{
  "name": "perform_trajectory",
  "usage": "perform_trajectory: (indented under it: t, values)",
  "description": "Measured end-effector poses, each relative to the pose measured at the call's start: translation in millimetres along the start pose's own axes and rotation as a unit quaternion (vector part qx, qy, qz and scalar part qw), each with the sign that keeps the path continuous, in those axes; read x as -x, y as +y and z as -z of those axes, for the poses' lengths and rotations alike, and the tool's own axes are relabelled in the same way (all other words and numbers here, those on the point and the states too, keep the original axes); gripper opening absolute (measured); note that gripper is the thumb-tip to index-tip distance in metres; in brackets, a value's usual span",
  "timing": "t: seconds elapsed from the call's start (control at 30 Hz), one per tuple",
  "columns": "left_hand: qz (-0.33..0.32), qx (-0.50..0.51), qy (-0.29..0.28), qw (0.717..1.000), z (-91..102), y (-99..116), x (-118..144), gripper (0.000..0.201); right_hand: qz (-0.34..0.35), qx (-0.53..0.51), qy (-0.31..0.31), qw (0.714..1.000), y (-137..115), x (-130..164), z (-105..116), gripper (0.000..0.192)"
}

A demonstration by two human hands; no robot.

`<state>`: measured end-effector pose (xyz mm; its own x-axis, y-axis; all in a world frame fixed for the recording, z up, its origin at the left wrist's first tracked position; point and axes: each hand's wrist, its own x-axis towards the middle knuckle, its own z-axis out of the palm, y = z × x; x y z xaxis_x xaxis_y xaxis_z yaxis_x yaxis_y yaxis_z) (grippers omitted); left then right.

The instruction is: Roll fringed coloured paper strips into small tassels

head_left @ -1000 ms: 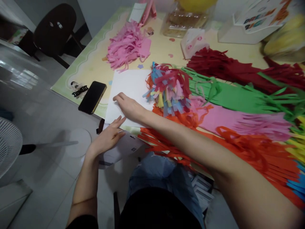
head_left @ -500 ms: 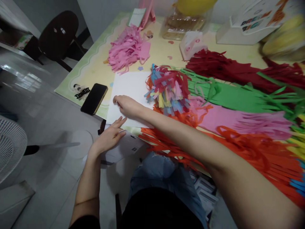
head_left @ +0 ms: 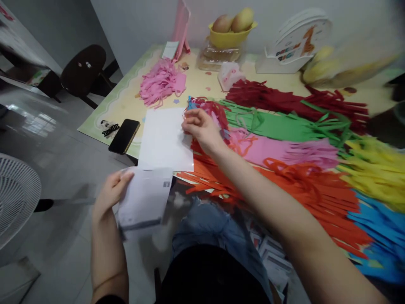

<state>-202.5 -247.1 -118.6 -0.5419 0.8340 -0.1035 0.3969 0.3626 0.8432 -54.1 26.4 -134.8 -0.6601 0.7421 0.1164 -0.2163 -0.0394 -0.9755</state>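
My left hand (head_left: 115, 188), at the table's front edge, is closed on the upper left side of a white sheet of paper (head_left: 144, 198). That paper hangs below the edge, with a small dark printed mark and a grey band along its bottom. A blank white sheet (head_left: 164, 141) lies flat on the table just beyond it. My right hand (head_left: 202, 128) is above the blank sheet's right side, fingers curled together; what they hold, if anything, cannot be made out. Behind it, partly hidden, sits a multicoloured tassel bunch (head_left: 223, 118).
A phone (head_left: 124, 136) and a black hair clip (head_left: 110, 130) lie left. Pink fringe (head_left: 162, 82) is behind. Red (head_left: 265, 95), green (head_left: 278, 126), pink (head_left: 272, 150), orange (head_left: 303, 190), yellow (head_left: 376, 169) and blue (head_left: 379, 232) fringe spreads right. A fan (head_left: 19, 198) stands left.
My right hand has lifted from the blank sheet's left part and moved right toward the tassel bunch. My left hand has gripped the printed paper and pulled it left and down. The view has shifted.
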Motion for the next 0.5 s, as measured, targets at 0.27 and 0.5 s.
perform_trajectory:
  t: [0.27,0.5]
  values:
    - [-0.033,0.146,0.268,0.952,-77.7,62,39,0.039,0.077,0.004,-0.013,0.997,-79,142,-21,0.035]
    - [-0.104,0.117,0.270,0.950,-116.0,106,50,0.037,0.098,0.028,0.045,0.994,-79,169,-6,0.036]
